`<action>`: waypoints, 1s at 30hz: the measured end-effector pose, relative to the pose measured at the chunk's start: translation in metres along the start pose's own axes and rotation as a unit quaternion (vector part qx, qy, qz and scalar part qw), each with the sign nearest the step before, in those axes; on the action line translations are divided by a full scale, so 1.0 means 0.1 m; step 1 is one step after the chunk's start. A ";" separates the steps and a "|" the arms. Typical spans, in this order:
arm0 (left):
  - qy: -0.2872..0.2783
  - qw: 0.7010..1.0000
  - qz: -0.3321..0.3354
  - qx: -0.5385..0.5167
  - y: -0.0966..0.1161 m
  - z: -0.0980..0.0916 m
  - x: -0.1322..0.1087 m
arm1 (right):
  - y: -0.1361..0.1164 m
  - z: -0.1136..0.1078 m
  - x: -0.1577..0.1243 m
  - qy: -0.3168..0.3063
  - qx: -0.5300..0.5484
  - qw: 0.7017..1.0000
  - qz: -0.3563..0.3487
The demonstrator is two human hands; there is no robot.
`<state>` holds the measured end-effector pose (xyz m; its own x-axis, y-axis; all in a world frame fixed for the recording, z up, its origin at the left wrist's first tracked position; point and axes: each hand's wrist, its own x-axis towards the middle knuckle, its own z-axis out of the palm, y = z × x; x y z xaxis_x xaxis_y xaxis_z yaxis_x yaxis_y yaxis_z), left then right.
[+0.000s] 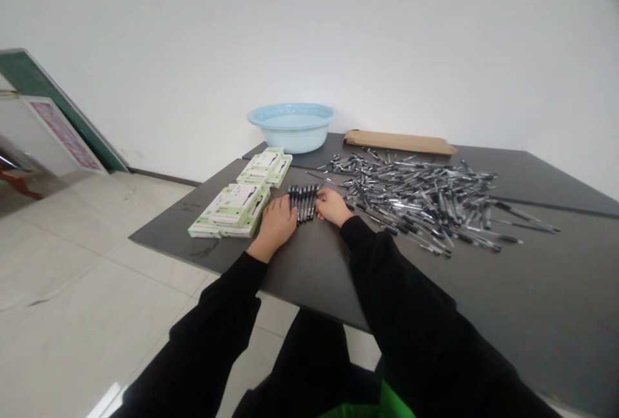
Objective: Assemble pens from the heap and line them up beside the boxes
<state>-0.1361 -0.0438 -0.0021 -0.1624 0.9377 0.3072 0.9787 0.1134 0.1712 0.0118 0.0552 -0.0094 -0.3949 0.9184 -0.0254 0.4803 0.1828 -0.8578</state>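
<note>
A neat row of black-capped clear pens (pixel 303 201) lies side by side on the dark table (pixel 319 269). My left hand (pixel 279 219) rests flat against the row's left side, its fingers stretched forward and its thumb near the pens. At the right end, my right hand (pixel 331 206) has its fingers curled and pinched at the outermost pen; part of that grip is hidden. Just left of my left hand are stacked green-and-white pen boxes (pixel 235 202). A large loose heap of similar pens (pixel 416 192) spreads out to the right of my right hand.
Behind the boxes stands a light blue basin (pixel 293 126) near the wall. A long brown cardboard piece (pixel 399 141) lies at the back behind the pen heap. Green boards and a framed picture (pixel 65 131) lean at the far left, beyond the tiled floor (pixel 87 257).
</note>
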 end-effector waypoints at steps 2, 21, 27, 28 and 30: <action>0.002 1.000 -0.001 -0.009 -0.01 0.00 -0.01 | 0.00 0.01 0.00 -0.002 0.002 1.000 0.003; -0.005 0.999 0.040 0.003 -0.02 -0.01 -0.03 | -0.01 0.00 -0.02 0.006 -0.010 1.000 0.007; -0.005 0.999 0.046 0.007 0.00 -0.03 -0.04 | -0.02 -0.01 -0.04 0.007 -0.022 1.000 -0.001; -0.006 0.999 0.047 0.007 -0.01 -0.03 -0.04 | -0.02 -0.02 -0.04 0.008 -0.023 1.000 -0.003; -0.007 0.999 0.047 0.010 -0.01 -0.02 -0.04 | -0.03 -0.02 -0.05 0.010 -0.025 1.000 -0.007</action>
<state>-0.1366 -0.0487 -0.0014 -0.0675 0.9488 0.3087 0.9919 0.0305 0.1230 0.0141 0.0506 -0.0055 -0.3854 0.9228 -0.0032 0.5146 0.2120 -0.8308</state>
